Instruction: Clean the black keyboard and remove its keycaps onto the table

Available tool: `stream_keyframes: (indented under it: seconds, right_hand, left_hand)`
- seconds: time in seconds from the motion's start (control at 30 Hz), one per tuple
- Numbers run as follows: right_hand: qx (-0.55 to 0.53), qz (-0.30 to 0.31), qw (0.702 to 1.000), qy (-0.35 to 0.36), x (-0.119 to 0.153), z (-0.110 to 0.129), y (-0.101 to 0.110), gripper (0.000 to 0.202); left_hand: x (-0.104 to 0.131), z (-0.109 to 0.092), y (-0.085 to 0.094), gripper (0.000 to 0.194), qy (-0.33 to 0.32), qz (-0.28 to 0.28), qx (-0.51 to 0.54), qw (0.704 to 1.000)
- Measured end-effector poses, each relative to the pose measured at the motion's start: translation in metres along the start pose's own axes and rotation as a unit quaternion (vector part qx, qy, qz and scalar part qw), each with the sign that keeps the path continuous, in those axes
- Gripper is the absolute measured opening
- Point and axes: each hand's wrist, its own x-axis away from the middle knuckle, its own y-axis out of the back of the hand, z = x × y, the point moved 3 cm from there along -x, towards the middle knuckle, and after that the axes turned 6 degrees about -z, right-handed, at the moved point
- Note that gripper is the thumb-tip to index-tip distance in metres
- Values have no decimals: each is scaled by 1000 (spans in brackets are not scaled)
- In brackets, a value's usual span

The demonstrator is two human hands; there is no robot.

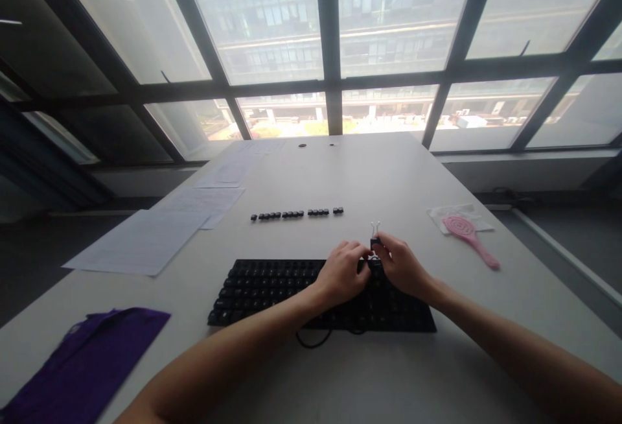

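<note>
A black keyboard (272, 281) lies on the white table, its right part partly covered by my hands. My right hand (401, 265) is closed on a black binder clip (374, 241), whose silver wire handles point up above the fingers. My left hand (343, 271) is just beside it, over the keyboard's upper edge, with its fingers bent and close together near the clip's lower end. Whatever the left fingertips hold is too small to make out. Beyond the keyboard, a row of small black keycaps (293, 214) sits in several groups.
A pink hairbrush (467, 235) rests partly on a white wrapper (437, 214) at the right. White papers (140, 239) spread along the left side of the table (379, 177). A purple cloth or bag (92, 365) lies front left. A black cable (313, 345) loops below the keyboard.
</note>
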Motion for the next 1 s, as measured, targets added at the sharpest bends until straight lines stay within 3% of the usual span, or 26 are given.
stream_keyframes:
  seconds: [0.23,0.47,0.67,1.0]
  right_hand:
    - [-18,-2,999,-46,0,-4,-1,23]
    - [50,29,996,61,7,3,-4,19]
    - [104,43,984,141,11,5,-5,18]
    - [28,-5,999,26,7,-5,-1,23]
  left_hand:
    - [0,-2,1,29,-3,7,5,1000]
    - [-2,-3,3,14,-5,5,-22,1000]
    - [-18,-3,4,10,6,88,-20,996]
    - [-10,10,-10,11,7,14,11,1000]
